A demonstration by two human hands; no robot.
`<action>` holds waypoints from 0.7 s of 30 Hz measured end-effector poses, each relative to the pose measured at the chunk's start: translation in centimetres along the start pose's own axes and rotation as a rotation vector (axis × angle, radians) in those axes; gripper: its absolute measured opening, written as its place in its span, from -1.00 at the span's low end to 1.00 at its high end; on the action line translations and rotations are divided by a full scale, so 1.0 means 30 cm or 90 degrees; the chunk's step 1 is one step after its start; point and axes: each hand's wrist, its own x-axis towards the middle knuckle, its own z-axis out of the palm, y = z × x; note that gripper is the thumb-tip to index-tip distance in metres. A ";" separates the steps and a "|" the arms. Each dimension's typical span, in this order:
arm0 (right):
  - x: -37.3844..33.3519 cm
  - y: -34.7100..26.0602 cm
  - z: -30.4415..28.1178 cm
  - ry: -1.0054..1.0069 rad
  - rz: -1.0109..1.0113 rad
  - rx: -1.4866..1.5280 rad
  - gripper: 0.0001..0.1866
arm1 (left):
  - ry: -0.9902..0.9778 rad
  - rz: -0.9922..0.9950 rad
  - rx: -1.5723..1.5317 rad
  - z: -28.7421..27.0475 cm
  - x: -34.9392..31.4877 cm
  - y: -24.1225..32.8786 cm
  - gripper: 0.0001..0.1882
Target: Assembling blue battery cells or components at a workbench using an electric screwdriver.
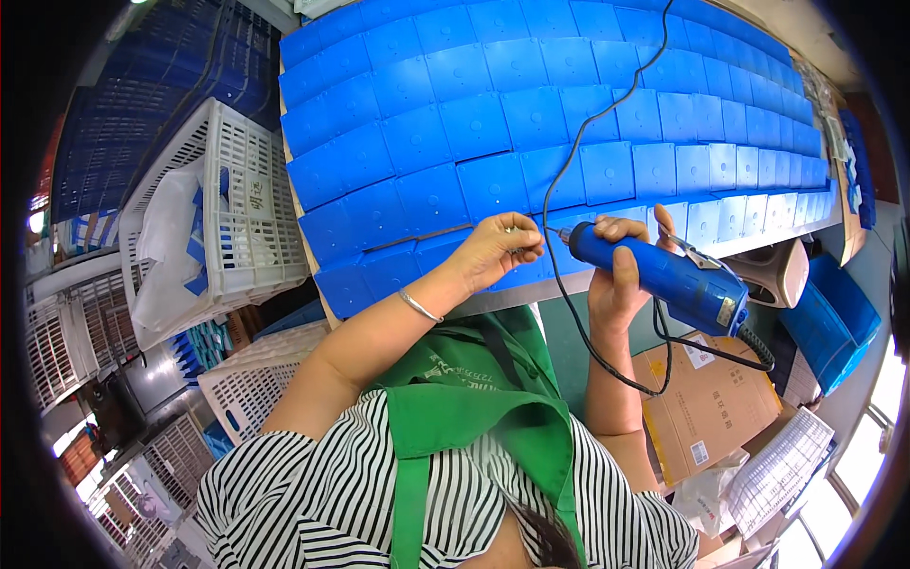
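Note:
My right hand (618,284) is wrapped round a blue electric screwdriver (678,277), held aslant with its tip to the left. The thumb and some fingers show on its body, near a metal lever. Close to the tip, my left hand (500,250) is pinched shut, apart from the tool. Small shiny bits show at its fingers, too small to name. Beneath both hands and beyond them, rows of flat blue plastic pieces (474,128) overlap across the table. A black cord (572,156) drops from above, crosses in front of the screwdriver tip and loops below the right hand.
White slatted crates (251,194) stand at the left, one with white plastic sheeting (171,247) inside. At the lower right are a cardboard box (711,408), a blue bin (834,318) and a white basket (782,469). A beige stool (791,270) stands by the table's right edge.

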 end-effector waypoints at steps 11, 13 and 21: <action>0.029 0.006 -0.001 -0.001 -0.006 -0.030 -0.33 | -0.005 -0.008 -0.031 -0.003 0.054 0.044 -0.86; 0.032 0.003 -0.005 0.001 -0.011 -0.032 -0.32 | -0.005 -0.031 -0.057 0.015 0.058 0.042 -0.85; 0.041 0.003 -0.012 0.004 -0.007 -0.003 -0.32 | -0.021 -0.054 -0.041 0.019 0.067 0.047 -0.84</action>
